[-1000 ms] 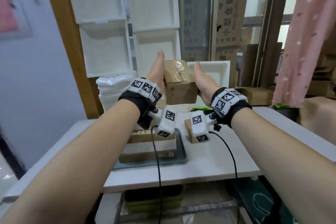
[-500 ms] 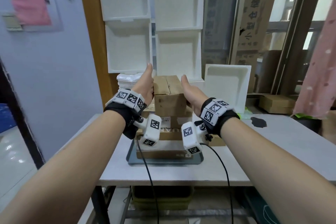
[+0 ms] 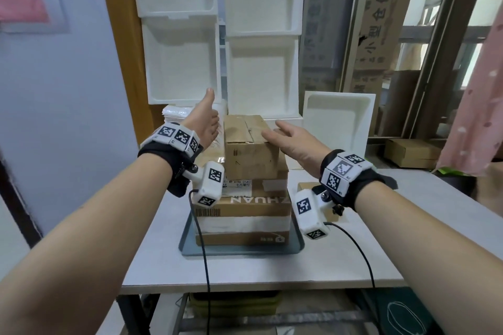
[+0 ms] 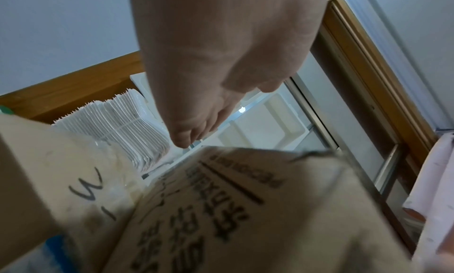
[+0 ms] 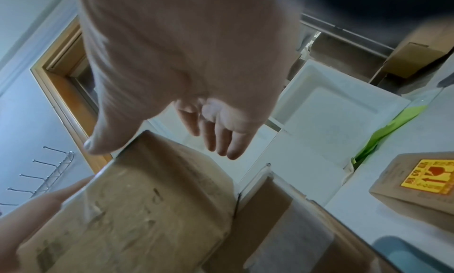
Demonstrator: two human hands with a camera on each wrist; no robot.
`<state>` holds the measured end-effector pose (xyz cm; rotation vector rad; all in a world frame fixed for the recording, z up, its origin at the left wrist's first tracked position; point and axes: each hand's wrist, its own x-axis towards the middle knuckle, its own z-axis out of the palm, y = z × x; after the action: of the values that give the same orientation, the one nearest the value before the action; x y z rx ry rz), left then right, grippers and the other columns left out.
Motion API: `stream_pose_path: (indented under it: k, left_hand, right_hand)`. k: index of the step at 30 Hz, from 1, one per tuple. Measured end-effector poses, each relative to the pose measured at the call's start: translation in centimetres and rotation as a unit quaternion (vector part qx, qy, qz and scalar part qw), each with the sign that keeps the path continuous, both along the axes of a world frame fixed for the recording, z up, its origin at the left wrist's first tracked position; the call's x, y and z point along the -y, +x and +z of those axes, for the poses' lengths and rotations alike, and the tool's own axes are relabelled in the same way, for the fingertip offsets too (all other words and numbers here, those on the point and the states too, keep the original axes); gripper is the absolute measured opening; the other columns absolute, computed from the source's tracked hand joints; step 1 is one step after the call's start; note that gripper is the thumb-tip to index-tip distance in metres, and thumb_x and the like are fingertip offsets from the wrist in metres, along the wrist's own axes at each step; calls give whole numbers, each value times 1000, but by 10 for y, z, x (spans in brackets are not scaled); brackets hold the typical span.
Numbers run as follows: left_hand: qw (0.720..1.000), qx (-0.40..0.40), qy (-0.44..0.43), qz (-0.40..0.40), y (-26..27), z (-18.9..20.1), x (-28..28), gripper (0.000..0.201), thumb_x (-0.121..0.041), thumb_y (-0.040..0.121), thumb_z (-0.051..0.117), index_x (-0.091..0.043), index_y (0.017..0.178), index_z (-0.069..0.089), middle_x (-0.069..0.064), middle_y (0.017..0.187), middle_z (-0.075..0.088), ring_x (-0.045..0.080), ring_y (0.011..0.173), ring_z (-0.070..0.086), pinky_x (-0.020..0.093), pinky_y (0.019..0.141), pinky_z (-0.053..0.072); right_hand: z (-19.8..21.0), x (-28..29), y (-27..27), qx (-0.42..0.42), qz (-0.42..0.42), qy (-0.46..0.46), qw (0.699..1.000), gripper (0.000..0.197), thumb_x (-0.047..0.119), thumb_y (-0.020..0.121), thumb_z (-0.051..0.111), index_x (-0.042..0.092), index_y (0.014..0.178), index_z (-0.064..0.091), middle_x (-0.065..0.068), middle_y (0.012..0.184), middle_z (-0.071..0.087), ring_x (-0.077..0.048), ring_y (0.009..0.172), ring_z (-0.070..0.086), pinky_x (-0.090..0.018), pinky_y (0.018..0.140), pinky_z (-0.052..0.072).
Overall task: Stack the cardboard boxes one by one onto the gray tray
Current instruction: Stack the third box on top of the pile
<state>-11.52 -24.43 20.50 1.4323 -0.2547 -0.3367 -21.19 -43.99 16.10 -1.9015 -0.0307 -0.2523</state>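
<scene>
A stack of cardboard boxes stands on the gray tray (image 3: 187, 246) on the white table. The top box (image 3: 249, 144) is brown and taped, set upright on the stack; it also fills the lower part of the left wrist view (image 4: 221, 219) and the right wrist view (image 5: 137, 209). My left hand (image 3: 211, 125) stands just left of that box, thumb up, holding nothing. My right hand (image 3: 284, 136) hovers over the box's right top edge with fingers (image 5: 221, 141) straight and spread. A small box with a yellow sticker (image 5: 417, 184) lies on the table to the right of the stack.
White foam trays (image 3: 261, 62) lean against the window behind the stack. A pile of white packets (image 3: 177, 117) sits at the back left. A brown box (image 3: 411, 152) and a pink cloth (image 3: 476, 106) are at the right. Wrist cables hang over the table's front edge.
Both hands carried the brown box left and set it down on top of the stack. They have let go; the right hand has lifted to the box's top edge.
</scene>
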Motion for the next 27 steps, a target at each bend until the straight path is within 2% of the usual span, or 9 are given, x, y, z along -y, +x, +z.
stream_pose_path:
  k: [3, 5, 7, 10, 13, 16, 19, 23, 27]
  left_hand:
    - [1000, -8, 25, 13, 12, -6, 5, 93, -70, 90, 24, -1, 152, 12, 13, 160, 14, 24, 147, 17, 37, 120, 15]
    - [999, -15, 46, 10, 17, -10, 8, 102, -77, 82, 28, -1, 151, 18, 14, 157, 26, 25, 143, 30, 39, 118, 22]
    - [998, -17, 58, 3, 28, -15, 11, 109, -80, 74, 31, -1, 149, 23, 12, 152, 37, 24, 137, 40, 40, 116, 28]
    - [997, -7, 70, 5, 39, -20, 15, 105, -79, 77, 30, 0, 146, 31, 10, 138, 54, 23, 123, 54, 38, 110, 38]
    - [998, -11, 64, -7, 34, -18, 18, 102, -78, 78, 30, -1, 144, 36, 11, 136, 55, 24, 122, 55, 37, 110, 37]
    - [999, 5, 51, -1, 26, -17, 19, 86, -71, 89, 27, 0, 134, 48, 11, 129, 60, 22, 117, 58, 36, 109, 39]
    - [999, -3, 27, 17, 26, -15, 15, 86, -71, 88, 30, 0, 135, 47, 10, 128, 60, 18, 110, 58, 34, 107, 41]
    - [999, 1, 21, 50, 24, -14, 10, 70, -63, 95, 28, -4, 120, 55, 5, 119, 61, 14, 103, 60, 23, 82, 46]
    - [999, -7, -5, 52, 20, -16, 1, 75, -62, 96, 26, -1, 135, 48, 6, 138, 51, 16, 126, 48, 26, 98, 36]
  right_hand:
    - [-2, 6, 4, -5, 36, 2, 999, 103, 61, 67, 81, 24, 154, 38, -1, 153, 49, -15, 140, 45, -40, 123, 28]
    - [-4, 9, 7, -4, 54, 9, 999, 102, 60, 62, 82, 26, 150, 44, 3, 150, 52, -13, 138, 47, -40, 122, 31]
    - [-6, 10, 7, -2, 64, 13, 998, 100, 55, 62, 83, 26, 149, 46, 4, 148, 54, -12, 136, 49, -39, 121, 32]
    - [-11, 14, 5, 3, 76, 22, 997, 97, 49, 62, 84, 29, 149, 46, 6, 144, 58, -11, 134, 53, -40, 121, 34]
    - [-14, 19, 5, 7, 85, 31, 996, 97, 47, 62, 85, 29, 150, 45, 5, 146, 58, -10, 135, 53, -40, 120, 35]
    - [-13, 21, 4, 10, 89, 37, 995, 96, 47, 62, 86, 30, 149, 47, 5, 147, 57, -11, 135, 53, -41, 120, 35]
    - [-9, 23, 3, 16, 81, 37, 996, 89, 44, 65, 86, 28, 146, 52, 6, 144, 60, -10, 134, 54, -40, 120, 36]
    - [1, 26, 1, 29, 51, 42, 997, 62, 21, 85, 78, 20, 142, 54, 12, 128, 66, -5, 124, 59, -35, 118, 39]
    - [4, 29, 3, 47, 21, 54, 997, 52, 11, 90, 71, 13, 140, 56, 6, 124, 67, -9, 120, 61, -32, 114, 43]
